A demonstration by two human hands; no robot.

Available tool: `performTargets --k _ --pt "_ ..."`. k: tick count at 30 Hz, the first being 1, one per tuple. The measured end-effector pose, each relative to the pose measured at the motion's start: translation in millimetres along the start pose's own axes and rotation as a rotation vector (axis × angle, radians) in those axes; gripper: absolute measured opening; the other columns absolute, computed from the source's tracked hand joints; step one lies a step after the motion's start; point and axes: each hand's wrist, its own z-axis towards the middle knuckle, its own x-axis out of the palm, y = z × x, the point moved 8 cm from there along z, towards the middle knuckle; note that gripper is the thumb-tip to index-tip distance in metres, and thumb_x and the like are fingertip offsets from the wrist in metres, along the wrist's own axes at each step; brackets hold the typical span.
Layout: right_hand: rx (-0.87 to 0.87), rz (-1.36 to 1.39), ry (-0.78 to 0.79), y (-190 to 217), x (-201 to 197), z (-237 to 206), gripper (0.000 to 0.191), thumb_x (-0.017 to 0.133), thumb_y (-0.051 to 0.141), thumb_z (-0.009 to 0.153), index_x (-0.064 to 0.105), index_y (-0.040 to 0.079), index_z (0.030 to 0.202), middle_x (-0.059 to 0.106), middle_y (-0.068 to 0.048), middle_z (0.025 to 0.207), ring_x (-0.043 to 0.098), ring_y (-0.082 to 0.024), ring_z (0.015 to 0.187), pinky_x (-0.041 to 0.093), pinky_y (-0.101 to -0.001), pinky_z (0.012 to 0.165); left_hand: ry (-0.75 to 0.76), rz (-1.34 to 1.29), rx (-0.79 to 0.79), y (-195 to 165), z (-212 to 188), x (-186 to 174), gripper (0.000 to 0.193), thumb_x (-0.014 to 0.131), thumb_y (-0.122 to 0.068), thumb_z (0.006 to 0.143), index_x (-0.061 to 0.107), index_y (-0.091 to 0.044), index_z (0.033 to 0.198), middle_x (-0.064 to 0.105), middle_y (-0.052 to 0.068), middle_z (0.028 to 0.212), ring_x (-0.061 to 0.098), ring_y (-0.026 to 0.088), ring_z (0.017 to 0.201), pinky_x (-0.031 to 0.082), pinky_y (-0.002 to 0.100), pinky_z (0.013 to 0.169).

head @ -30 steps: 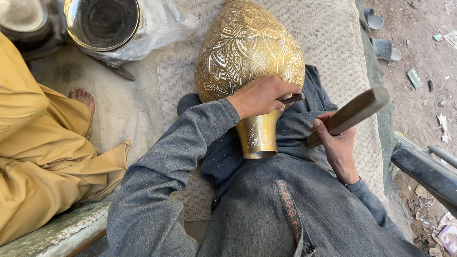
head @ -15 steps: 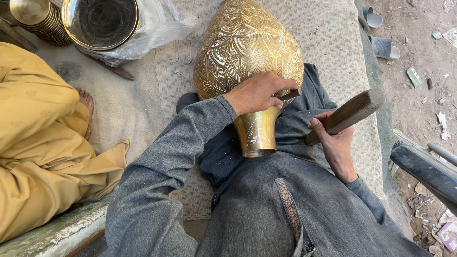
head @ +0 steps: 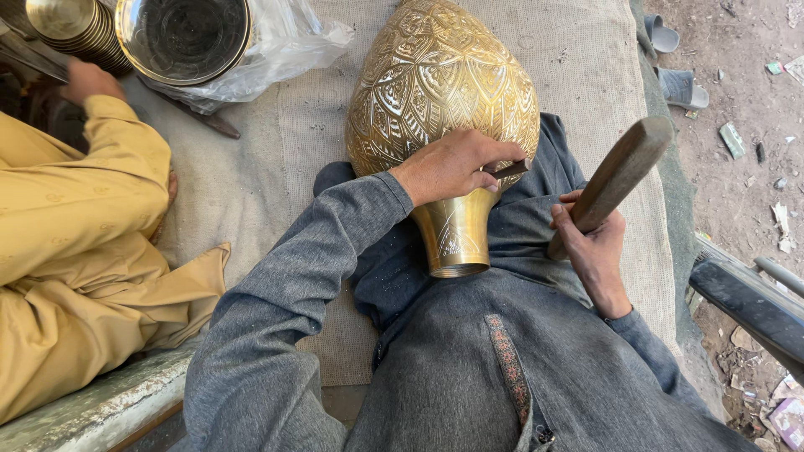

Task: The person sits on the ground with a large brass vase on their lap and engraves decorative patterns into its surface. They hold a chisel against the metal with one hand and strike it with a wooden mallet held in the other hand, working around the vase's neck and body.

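Brass vase (head: 444, 92) lying lengthwise, neck toward wearer (lap).

Under left hand (head: 448, 167): brass vase (head: 440, 92), glossy gold metal w/ embossed leaf pattern, rough relief; neck below the hand smoother, lightly engraved. Thin dark metal chisel (head: 507, 168) in that hand, matt. Right hand (head: 595, 251) grips wooden mallet (head: 615, 176), brown, worn smooth, dull sheen. Beneath both: coarse woven cloth (head: 301, 125), beige, matt. Grey sleeves, soft cloth w/ fine lint. Far left of left hand: shiny metal bowl (head: 182, 38) in clear crinkly plastic bag (head: 285, 42).
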Motion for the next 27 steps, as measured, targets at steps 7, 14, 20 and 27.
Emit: performTargets --k 7,14,20,27 --pt "-0.017 0.006 -0.030 10.1 -10.3 -4.2 0.029 0.074 0.013 0.097 0.063 0.002 0.122 0.067 -0.004 0.082 0.063 -0.011 0.065 0.054 -0.0273 0.059 -0.055 -0.005 0.036 -0.9 1.5 0.6 0.052 0.082 -0.018 0.080 0.066 -0.017 0.130 0.077 0.008 0.111 0.075 0.023 0.100 0.057 0.039 0.093" --pt "-0.031 0.048 0.011 8.2 -14.9 -4.4 0.032 0.078 0.021 0.096 0.068 0.003 0.119 0.068 -0.004 0.081 0.066 -0.014 0.069 0.056 -0.0294 0.064 -0.034 -0.016 0.004 -2.9 2.1 2.0 0.051 0.081 -0.017 0.080 0.068 -0.018 0.129 0.078 0.008 0.111 0.076 0.022 0.099 0.058 0.038 0.095" --pt "0.035 -0.175 0.058 0.7 -12.7 -4.7 0.031 0.078 0.025 0.094 0.069 0.005 0.116 0.069 -0.004 0.081 0.067 -0.016 0.069 0.055 -0.0340 0.065 0.012 -0.036 -0.095 -0.9 2.7 5.0 0.049 0.079 -0.016 0.082 0.068 -0.018 0.130 0.077 0.008 0.108 0.076 0.022 0.098 0.057 0.038 0.094" --pt "-0.076 -0.159 0.035 7.4 -10.9 -6.8 0.036 0.080 0.023 0.092 0.068 0.004 0.120 0.071 -0.003 0.096 0.068 -0.016 0.079 0.055 -0.0324 0.070 -0.048 0.017 -0.029 -6.3 1.8 2.1 0.048 0.080 -0.016 0.081 0.069 -0.015 0.127 0.077 0.008 0.110 0.075 0.024 0.100 0.056 0.040 0.095"
